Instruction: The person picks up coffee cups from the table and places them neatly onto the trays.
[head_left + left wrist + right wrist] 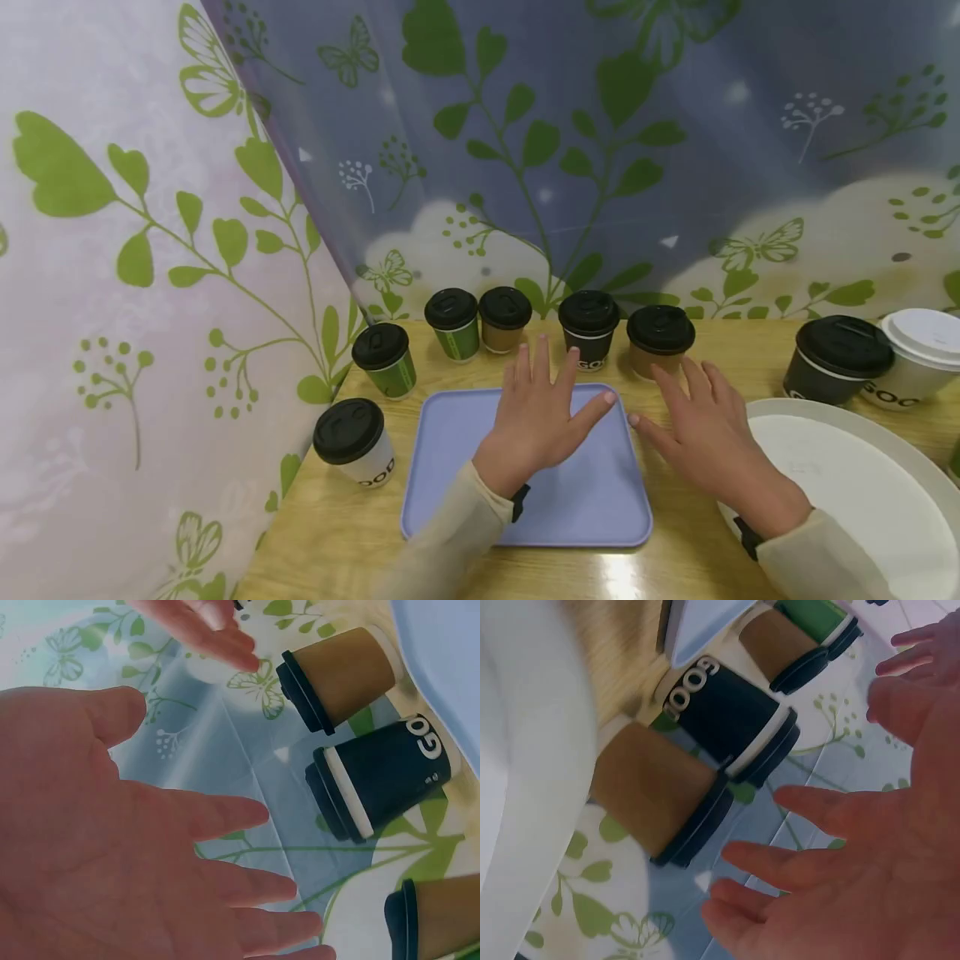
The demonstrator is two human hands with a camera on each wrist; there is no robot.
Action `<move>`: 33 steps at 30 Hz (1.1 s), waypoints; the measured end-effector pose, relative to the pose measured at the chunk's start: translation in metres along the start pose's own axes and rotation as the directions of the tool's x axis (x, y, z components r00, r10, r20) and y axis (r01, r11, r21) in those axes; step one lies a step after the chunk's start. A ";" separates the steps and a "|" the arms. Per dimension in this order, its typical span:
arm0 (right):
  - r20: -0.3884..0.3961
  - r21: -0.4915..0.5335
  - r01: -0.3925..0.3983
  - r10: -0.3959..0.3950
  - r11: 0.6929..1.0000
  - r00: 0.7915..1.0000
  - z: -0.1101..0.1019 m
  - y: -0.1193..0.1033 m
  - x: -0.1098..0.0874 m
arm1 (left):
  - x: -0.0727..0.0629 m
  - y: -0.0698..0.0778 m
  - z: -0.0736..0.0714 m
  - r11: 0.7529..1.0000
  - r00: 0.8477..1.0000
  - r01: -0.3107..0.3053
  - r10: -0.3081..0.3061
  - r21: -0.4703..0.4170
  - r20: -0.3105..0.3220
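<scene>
Both hands hold nothing, fingers spread. My left hand (536,417) is above a lavender-blue rectangular tray (450,467), palm down; its palm (135,855) fills much of the left wrist view. The right hand (708,437) hovers between that tray and a round white tray (832,467). Beyond the fingertips stand a black paper coffee cup (589,333) with a black lid and a brown coffee cup (660,342), also black-lidded. The right wrist view shows the same black cup (720,712) and brown cup (652,787) apart from the fingers.
Two green cups (453,325), (385,360) and another brown cup (504,321) line the back left of the wooden table (322,533). A white cup (356,442) with black lid stands left of the tray. At right are a large black cup (836,358) and a white-lidded cup (918,358).
</scene>
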State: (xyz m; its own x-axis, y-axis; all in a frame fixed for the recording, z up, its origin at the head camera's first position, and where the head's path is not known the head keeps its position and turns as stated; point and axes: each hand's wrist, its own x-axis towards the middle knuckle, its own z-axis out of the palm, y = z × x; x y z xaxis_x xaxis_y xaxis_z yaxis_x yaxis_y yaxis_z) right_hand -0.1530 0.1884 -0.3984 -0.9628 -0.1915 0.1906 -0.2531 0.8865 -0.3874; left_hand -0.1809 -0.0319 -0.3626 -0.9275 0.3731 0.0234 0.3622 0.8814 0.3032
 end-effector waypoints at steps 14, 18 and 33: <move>0.062 0.020 0.078 -0.079 0.997 0.995 0.033 -0.019 0.001 | -0.059 -0.037 -0.041 0.987 0.969 -0.163 0.160 0.000 -0.188; 0.087 0.034 0.077 -0.080 0.996 0.993 0.044 -0.017 0.000 | -0.072 -0.054 -0.047 0.989 0.973 -0.140 0.130 -0.037 -0.192; 0.025 -0.067 0.149 -0.147 0.987 0.989 0.062 -0.011 -0.003 | -0.107 -0.126 -0.054 0.998 0.928 -0.018 0.037 0.055 -0.370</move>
State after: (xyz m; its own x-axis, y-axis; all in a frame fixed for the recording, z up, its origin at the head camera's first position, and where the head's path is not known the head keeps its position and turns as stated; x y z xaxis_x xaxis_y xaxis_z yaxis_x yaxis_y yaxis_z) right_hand -0.1536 0.1532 -0.4505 -0.9172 -0.3304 0.2228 -0.3863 0.8746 -0.2931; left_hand -0.1324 -0.1987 -0.3514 -0.8816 0.2719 0.3858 0.3837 0.8889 0.2504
